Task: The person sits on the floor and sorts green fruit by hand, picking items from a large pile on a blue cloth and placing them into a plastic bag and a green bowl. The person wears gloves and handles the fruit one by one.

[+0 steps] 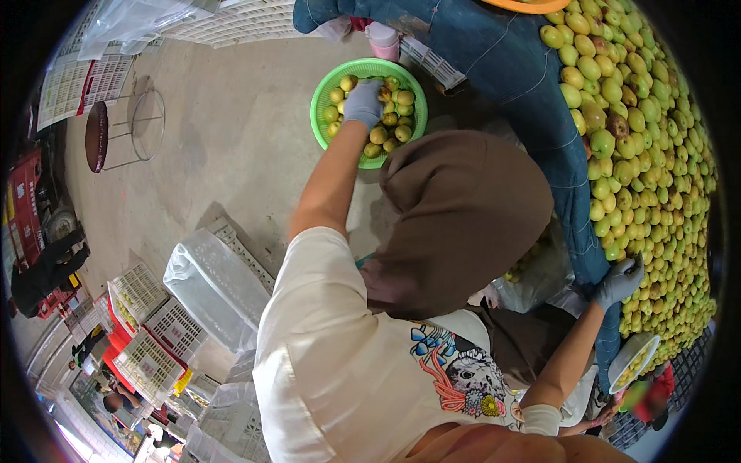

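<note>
My left hand (365, 104), in a grey glove, reaches down into a round green plastic basket (319, 118) on the floor. Its fingers are among yellow-green fruits (379, 135) that look like jujubes, some with brown patches. Whether it grips one is hidden. My right hand (618, 285), also gloved in grey, is at the edge of a large heap of the same fruit (631, 144). Its wrist is by the blue cloth border (558, 133) around the heap. The fingers are partly curled, and what they hold, if anything, cannot be made out.
A white bowl of fruit (618, 366) sits on the heap's near edge, beside another person's hand (608, 412). A pink-and-white bottle (383, 41) stands behind the basket. A round stool (97, 137) lies tipped on the left. Plastic-lined crates (217, 283) stand nearby.
</note>
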`<action>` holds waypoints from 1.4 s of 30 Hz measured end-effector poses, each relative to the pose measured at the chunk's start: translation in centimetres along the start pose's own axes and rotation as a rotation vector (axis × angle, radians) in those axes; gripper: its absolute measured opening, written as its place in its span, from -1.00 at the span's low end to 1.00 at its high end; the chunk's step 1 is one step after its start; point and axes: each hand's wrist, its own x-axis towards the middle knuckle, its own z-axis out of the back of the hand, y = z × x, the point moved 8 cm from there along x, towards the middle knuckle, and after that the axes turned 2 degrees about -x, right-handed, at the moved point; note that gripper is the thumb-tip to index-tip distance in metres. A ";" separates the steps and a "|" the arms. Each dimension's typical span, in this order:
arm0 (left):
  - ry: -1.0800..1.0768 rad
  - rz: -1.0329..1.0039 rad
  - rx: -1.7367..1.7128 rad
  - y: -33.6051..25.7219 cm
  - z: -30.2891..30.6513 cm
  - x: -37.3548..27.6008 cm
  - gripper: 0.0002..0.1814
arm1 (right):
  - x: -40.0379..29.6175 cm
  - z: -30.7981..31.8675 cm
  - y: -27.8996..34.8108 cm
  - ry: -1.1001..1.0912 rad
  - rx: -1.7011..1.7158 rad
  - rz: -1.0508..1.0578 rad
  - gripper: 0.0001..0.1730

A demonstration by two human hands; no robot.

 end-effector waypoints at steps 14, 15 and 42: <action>0.110 0.227 -0.173 0.8 1.0 -2.9 -0.56 | -0.2 0.9 2.0 -0.027 0.047 0.033 -0.65; 0.154 0.233 -0.160 2.1 -0.7 -2.7 -0.47 | -0.1 0.7 2.3 -0.034 0.022 0.058 -0.65; 0.312 0.273 -2.094 -25.3 25.9 4.1 -0.57 | -0.7 1.6 2.9 -0.053 0.055 -0.001 -0.68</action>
